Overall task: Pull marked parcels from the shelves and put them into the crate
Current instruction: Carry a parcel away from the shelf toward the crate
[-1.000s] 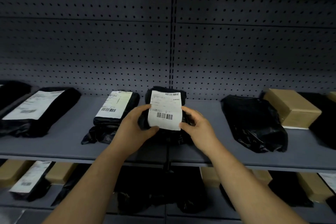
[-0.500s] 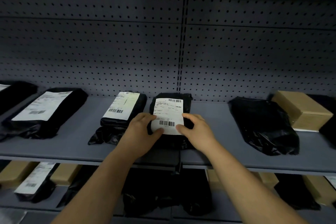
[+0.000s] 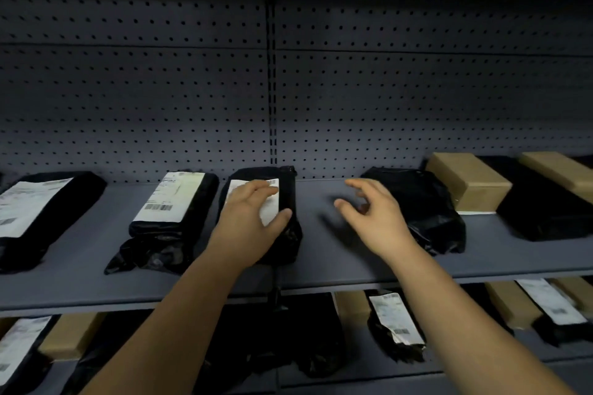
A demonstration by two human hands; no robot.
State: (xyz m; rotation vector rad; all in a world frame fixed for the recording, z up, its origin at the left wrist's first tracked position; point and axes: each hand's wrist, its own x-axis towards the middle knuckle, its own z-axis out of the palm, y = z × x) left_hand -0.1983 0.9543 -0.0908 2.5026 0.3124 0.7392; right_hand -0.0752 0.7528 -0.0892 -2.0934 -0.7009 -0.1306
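Two hands [image 3: 250, 218], five black parcels [image 3: 417, 202] and two cardboard boxes [image 3: 468, 179] on the upper shelf [image 3: 324, 256].

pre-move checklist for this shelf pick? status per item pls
1. Left grip clear of the middle parcel: not ok, it rests on the label, thumb at the parcel's right edge.
2. Right grip free: ok, fingers spread, holding nothing, above the bare shelf.
3. Middle parcel settled: ok, lying flat on the shelf.
4. Black bag beside the right grip is marked: cannot tell, no label on the face that shows.
5. Crate within reach: cannot tell, none in view.
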